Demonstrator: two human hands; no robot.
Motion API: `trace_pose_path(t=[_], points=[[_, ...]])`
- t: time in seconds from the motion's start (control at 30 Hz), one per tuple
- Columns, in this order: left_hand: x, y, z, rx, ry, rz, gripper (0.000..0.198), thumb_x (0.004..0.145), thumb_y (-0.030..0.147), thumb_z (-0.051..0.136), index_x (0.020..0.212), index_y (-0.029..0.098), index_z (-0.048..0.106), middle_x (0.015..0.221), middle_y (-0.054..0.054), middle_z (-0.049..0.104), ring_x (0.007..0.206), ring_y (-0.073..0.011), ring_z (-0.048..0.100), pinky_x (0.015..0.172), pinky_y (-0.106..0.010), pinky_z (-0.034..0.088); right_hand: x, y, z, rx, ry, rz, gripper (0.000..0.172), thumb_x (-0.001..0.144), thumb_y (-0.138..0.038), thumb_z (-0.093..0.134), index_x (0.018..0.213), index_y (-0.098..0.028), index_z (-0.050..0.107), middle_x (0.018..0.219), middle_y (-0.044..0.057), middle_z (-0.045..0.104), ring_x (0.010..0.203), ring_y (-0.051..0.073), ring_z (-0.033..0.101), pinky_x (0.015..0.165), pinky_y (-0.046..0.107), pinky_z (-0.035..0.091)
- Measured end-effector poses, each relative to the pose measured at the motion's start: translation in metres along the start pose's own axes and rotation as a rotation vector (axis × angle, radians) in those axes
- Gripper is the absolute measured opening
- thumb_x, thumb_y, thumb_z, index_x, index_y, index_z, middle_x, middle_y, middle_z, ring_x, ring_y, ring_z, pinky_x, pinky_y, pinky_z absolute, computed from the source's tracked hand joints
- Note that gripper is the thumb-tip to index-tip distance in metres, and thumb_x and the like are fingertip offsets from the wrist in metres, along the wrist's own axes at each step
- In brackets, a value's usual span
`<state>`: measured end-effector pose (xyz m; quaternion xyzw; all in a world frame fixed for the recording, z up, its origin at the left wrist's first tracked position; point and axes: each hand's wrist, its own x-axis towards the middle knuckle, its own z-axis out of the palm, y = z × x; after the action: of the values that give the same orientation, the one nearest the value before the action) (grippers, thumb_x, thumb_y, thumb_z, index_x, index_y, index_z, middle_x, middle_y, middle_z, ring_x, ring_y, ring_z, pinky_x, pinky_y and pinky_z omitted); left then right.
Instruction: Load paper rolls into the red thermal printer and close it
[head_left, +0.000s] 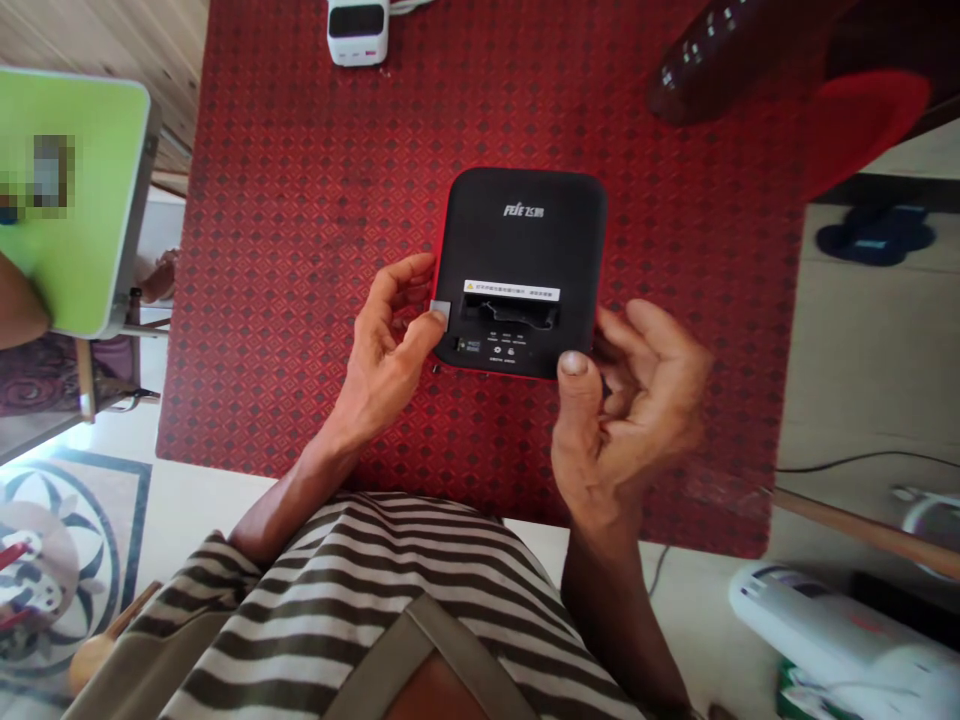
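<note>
Left grip (397,335): it is grasping the black device (521,240) by the left edge, with the thumb laid upon a small grey piece (443,307).
Right grip (630,400): the fingers are curled at the device's right side, the thumb is over its near right corner; if it holds firmly, I cannot tell.
Black device: between both grips, over the red desk (300,200), its white label (511,291) facing up.
White gadget (358,40): on the desk, well beyond the left grip.
Dark bottle (697,75): well beyond the right grip.
</note>
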<state>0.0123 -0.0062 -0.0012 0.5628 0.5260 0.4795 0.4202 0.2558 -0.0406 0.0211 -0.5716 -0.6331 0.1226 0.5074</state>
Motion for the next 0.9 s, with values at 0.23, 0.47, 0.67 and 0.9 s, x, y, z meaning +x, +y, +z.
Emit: trace_pose_path(t=[0.23, 0.47, 0.67, 0.9], points=[[-0.001, 0.0, 0.011, -0.038, 0.044, -0.05, 0.055, 0.127, 0.068, 0.073, 0.171, 0.037, 0.065, 0.17, -0.011, 0.085, 0.153, -0.0353, 0.084, 0.116, -0.049, 0.075, -0.001, 0.004, 0.003, 0.024, 0.002, -0.039, 0.06, 0.126, -0.045, 0.079, 0.184, -0.037, 0.068, 0.152, 0.016, 0.093, 0.135, 0.039, 0.096, 0.096, 0.054, 0.085], [0.001, -0.009, 0.014, -0.081, 0.065, -0.059, 0.049, 0.123, 0.055, 0.076, 0.167, 0.039, 0.065, 0.17, -0.01, 0.085, 0.155, -0.0343, 0.084, 0.114, -0.05, 0.074, 0.0, 0.006, 0.004, 0.064, 0.003, -0.062, 0.062, 0.124, -0.049, 0.083, 0.184, -0.042, 0.068, 0.153, 0.013, 0.094, 0.135, 0.037, 0.096, 0.098, 0.052, 0.082], [0.003, -0.009, 0.017, -0.184, 0.098, -0.011, 0.05, 0.117, 0.058, 0.081, 0.161, 0.036, 0.071, 0.161, -0.011, 0.088, 0.148, -0.0362, 0.085, 0.119, -0.058, 0.073, 0.042, -0.013, -0.016, -0.152, -0.038, -0.231, 0.039, 0.124, -0.02, 0.08, 0.156, -0.041, 0.089, 0.143, 0.013, 0.098, 0.126, 0.039, 0.097, 0.108, 0.06, 0.079], [-0.001, 0.006, 0.017, -0.255, 0.114, -0.038, 0.052, 0.116, 0.068, 0.088, 0.153, 0.033, 0.076, 0.15, -0.01, 0.089, 0.138, -0.034, 0.087, 0.116, -0.051, 0.074, 0.109, -0.019, -0.002, -0.29, -0.589, -0.344, 0.04, 0.128, -0.02, 0.06, 0.14, -0.036, 0.095, 0.134, 0.009, 0.099, 0.123, 0.036, 0.093, 0.113, 0.058, 0.076]])
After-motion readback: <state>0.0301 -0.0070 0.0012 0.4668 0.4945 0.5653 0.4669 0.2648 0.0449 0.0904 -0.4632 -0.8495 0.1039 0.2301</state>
